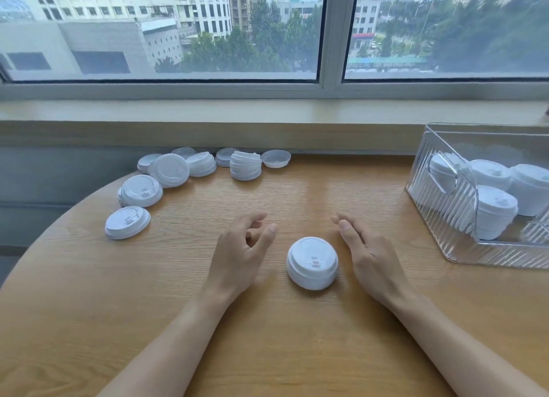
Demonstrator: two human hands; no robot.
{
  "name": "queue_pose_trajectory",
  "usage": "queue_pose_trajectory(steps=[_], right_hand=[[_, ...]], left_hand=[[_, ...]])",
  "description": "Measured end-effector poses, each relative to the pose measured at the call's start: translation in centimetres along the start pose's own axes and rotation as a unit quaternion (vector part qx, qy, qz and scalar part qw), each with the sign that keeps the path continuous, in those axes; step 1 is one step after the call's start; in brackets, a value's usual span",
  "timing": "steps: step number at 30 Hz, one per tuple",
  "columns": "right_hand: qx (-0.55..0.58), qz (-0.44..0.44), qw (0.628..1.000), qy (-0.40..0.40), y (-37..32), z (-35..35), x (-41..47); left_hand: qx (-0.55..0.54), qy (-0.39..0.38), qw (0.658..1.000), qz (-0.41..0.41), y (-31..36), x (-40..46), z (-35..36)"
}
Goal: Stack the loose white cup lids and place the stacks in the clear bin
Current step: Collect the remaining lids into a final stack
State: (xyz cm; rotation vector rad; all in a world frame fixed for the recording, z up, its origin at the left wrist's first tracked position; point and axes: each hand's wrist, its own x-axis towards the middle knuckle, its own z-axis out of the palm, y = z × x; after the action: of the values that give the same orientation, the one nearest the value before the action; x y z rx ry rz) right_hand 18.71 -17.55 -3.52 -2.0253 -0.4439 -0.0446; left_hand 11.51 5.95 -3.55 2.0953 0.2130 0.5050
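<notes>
Two relaxed, spread hands' grips flank a lid stack (312,263) on the wooden table (297,188) below a window (178,31)

Round wooden table (89,292) against window (178,40); daylight, seemingly overcast.

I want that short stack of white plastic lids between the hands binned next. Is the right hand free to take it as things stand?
Probably yes. The right hand is open, holds nothing and lies just beside the short stack of white plastic lids, with only bare wooden table between them.
</notes>
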Motion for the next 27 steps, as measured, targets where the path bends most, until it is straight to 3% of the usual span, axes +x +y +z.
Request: queue_pose_trajectory(steps=[7,16,27], right_hand=[[-0.062,0.011,0.998,0.017,0.1,2.7,6.9],[-0.17,-0.033,0.985,-0.005,0.5,8.2,17.0],[-0.189,-0.038,0.981,-0.019,1.2,12.0,26.3]], left_hand=[[0.112,0.07,0.991,-0.017,-3.7,6.6,-1.8],[0.206,0.088,0.975,-0.013,-6.5,16.1,-0.4],[0.3,0.107,0.947,0.035,-7.8,21.2,1.5]])
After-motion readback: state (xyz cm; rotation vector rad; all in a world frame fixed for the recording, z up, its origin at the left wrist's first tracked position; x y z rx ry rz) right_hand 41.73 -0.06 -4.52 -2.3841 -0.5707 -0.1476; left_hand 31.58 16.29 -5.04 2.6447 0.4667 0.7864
